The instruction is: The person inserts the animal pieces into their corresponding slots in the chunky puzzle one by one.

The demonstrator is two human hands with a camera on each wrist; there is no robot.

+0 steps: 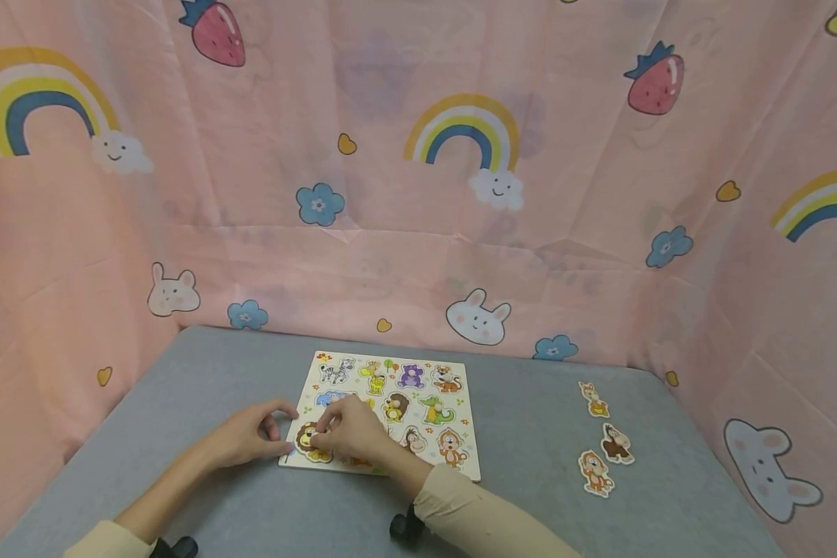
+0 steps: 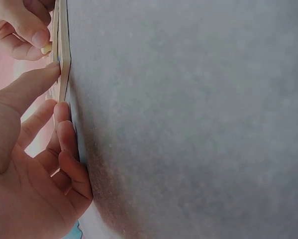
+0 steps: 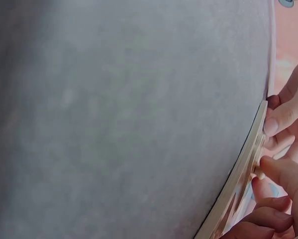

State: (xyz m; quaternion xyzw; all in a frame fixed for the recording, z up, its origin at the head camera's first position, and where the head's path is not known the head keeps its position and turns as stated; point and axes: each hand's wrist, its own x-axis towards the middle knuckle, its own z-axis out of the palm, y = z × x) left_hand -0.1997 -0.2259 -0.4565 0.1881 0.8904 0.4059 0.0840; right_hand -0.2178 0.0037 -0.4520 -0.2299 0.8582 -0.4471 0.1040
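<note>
A white wooden puzzle board (image 1: 470,434) with animal pictures lies flat on the grey table. My left hand (image 1: 240,438) holds its near left corner, the thumb (image 2: 42,79) on the board's edge and other fingertips against its side. Over the lower left of the board, my right hand (image 1: 356,430) pinches the small knob (image 2: 47,49) of the lion puzzle piece (image 1: 314,449). The lion lies at its spot on the board; whether it sits fully flush I cannot tell. My right hand and forearm hide part of the middle and bottom rows.
To the right of the board lie three loose pieces: a kangaroo-like one (image 1: 594,400), a brown ape (image 1: 617,444) and an orange monkey (image 1: 595,473). A pink patterned cloth (image 1: 390,263) hangs behind and beside the grey table (image 1: 523,465). Black straps show at both wrists.
</note>
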